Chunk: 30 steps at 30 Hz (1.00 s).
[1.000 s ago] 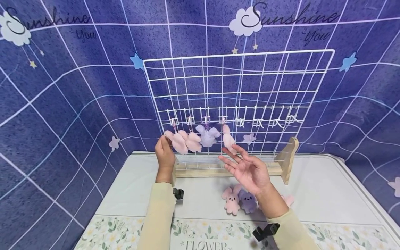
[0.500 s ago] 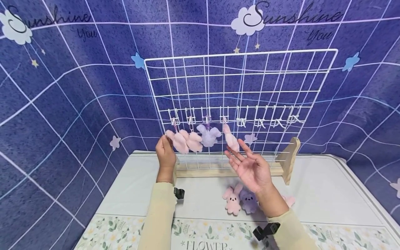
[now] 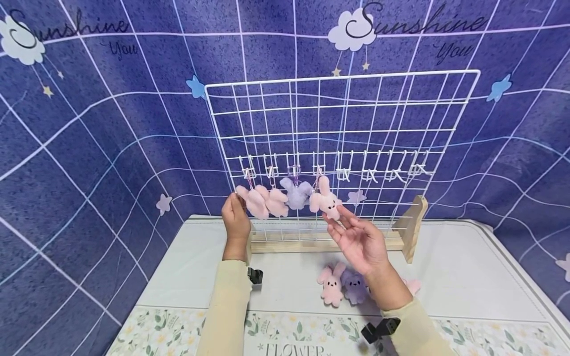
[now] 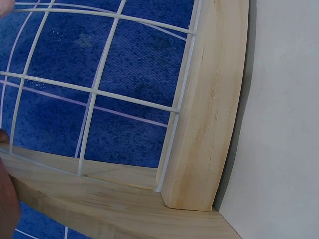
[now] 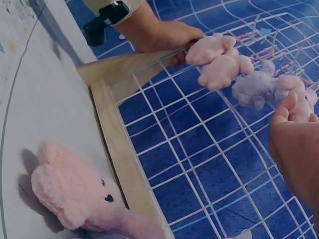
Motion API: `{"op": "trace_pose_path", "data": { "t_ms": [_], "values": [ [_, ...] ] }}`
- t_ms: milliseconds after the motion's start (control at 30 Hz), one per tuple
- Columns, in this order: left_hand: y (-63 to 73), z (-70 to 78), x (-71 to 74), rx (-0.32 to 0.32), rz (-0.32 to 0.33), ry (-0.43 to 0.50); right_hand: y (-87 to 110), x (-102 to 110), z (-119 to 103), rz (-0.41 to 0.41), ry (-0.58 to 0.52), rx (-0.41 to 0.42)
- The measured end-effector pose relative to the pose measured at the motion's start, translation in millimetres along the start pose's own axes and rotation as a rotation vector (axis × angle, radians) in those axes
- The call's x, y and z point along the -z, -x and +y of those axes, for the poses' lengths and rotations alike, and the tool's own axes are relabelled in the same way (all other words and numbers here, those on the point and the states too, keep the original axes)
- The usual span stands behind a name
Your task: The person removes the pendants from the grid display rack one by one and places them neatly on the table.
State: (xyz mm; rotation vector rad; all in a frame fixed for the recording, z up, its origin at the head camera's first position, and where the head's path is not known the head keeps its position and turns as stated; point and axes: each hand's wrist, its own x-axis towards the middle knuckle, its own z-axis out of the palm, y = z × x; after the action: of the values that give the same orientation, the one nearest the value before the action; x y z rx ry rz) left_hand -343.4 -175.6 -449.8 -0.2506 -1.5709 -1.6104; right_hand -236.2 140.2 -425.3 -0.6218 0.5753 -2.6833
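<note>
My left hand (image 3: 236, 217) grips the left wooden post (image 4: 204, 104) of the white wire grid rack (image 3: 343, 131). My right hand (image 3: 362, 244), palm showing and fingers loosely extended, touches the lower body of a pink plush bunny keychain (image 3: 327, 201). That bunny hangs by its chain from a hook, its face turned outward. To its left hang a purple plush bunny (image 3: 297, 194) and two pink plush bunnies, one (image 3: 256, 202) nearest the left hand. In the right wrist view, the right hand (image 5: 296, 149) partly covers the bunny it touches.
Several white hooks (image 3: 369, 174) without plushes continue along the grid to the right. On the white table (image 3: 285, 277) sit a pink plush bunny (image 3: 332, 289) and a purple plush bunny (image 3: 355, 287), with a pink piece (image 3: 411, 286) partly behind the right wrist. A blue-purple cloth (image 3: 133, 123) stands behind.
The hanging bunny at my right hand swung rightward and turned from side-on to show its face. My right fingers shifted slightly right with it. The left hand stayed on the post.
</note>
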Motion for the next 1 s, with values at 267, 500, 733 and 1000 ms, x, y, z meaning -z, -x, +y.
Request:
{"op": "trace_pose_path", "data": {
  "t_ms": [267,500,733,1000],
  "values": [
    [0.0,2.0,-0.7,0.0,0.006,-0.015,-0.3,-6.5,1.1,0.045,0.058,0.085],
    [-0.1,2.7,-0.7,0.013,0.009,-0.018,-0.3,-12.6,0.9,0.119,0.146,0.113],
    [0.8,2.6,0.7,-0.007,-0.011,-0.022,1.4,-12.6,1.5,0.12,0.081,0.083],
    [-0.3,1.6,0.2,-0.019,-0.005,-0.018,3.1,-14.1,0.3,0.168,0.065,0.052]
  ]
}}
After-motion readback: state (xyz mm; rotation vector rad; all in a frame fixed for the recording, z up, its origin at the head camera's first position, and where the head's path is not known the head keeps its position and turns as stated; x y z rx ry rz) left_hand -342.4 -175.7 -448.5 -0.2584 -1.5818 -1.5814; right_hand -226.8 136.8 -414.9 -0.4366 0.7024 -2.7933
